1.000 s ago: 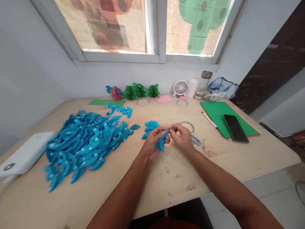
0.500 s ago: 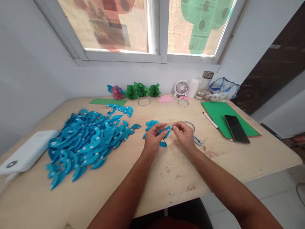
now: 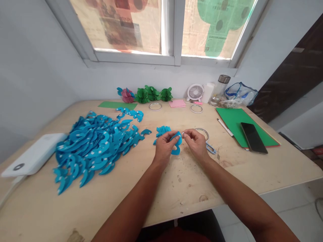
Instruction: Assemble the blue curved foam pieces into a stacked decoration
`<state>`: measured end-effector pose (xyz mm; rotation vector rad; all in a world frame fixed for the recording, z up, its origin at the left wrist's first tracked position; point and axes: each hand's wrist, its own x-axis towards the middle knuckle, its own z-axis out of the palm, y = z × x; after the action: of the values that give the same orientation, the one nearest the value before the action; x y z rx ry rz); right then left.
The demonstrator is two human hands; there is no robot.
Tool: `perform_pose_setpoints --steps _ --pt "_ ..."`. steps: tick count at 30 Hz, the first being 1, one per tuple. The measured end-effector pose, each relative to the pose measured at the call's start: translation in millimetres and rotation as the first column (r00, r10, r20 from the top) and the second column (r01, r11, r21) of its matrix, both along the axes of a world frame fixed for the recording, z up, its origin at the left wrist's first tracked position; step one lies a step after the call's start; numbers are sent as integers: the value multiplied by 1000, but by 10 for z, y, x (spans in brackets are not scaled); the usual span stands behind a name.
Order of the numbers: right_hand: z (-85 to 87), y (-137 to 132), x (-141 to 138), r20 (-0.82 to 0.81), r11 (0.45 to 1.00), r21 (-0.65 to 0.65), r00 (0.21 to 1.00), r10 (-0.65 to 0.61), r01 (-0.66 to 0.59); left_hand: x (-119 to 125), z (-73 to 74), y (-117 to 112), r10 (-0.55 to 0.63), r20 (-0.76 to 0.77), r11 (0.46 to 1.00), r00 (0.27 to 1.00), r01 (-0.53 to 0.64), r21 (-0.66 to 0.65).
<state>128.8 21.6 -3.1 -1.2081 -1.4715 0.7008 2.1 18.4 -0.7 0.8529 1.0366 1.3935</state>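
A curved blue paper cut-out (image 3: pixel 177 149) is pinched between the thumb and fingers of my left hand (image 3: pixel 164 146). Close to its upper edge, my right hand (image 3: pixel 195 143) is closed in a pinch on a tiny white scrap (image 3: pixel 183 134). Just behind my left hand lies a pleated blue paper piece (image 3: pixel 164 130), partly covered by the fingers. A large heap of blue paper cut-outs (image 3: pixel 93 141) with small white patches spreads over the left of the table. Behind my right hand are a tape roll (image 3: pixel 207 133) and a light-blue handled tool (image 3: pixel 210 148), each partly hidden.
A white power bank (image 3: pixel 37 154) rests at the left. Along the wall stand green paper figures (image 3: pixel 152 93), a small fan (image 3: pixel 195 92) and a glass bottle (image 3: pixel 219 92). A phone (image 3: pixel 253 137) lies on green sheets (image 3: pixel 232 117) at the right, beside a pen (image 3: pixel 225 127).
The view has shifted slightly, moving the scene a little rightward. The blue cut-out has turned in my left hand and shows more of its face. Both hands keep their pinches.
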Motion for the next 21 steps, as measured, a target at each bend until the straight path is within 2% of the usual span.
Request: perform_pose_setpoints --steps 4,9,16,21 --pt "5 0 5 55 999 16 998 -32 31 -12 -6 3 -38 -13 999 999 38 -19" --pt "25 -1 24 163 992 117 985 -64 45 -36 3 -2 -134 -20 988 991 132 -81" --pt "33 22 71 365 960 270 931 -29 -76 -74 6 16 -222 45 962 974 226 -151" --pt "77 30 101 398 939 316 918 1 -138 -91 12 24 -254 139 942 957 277 -190"
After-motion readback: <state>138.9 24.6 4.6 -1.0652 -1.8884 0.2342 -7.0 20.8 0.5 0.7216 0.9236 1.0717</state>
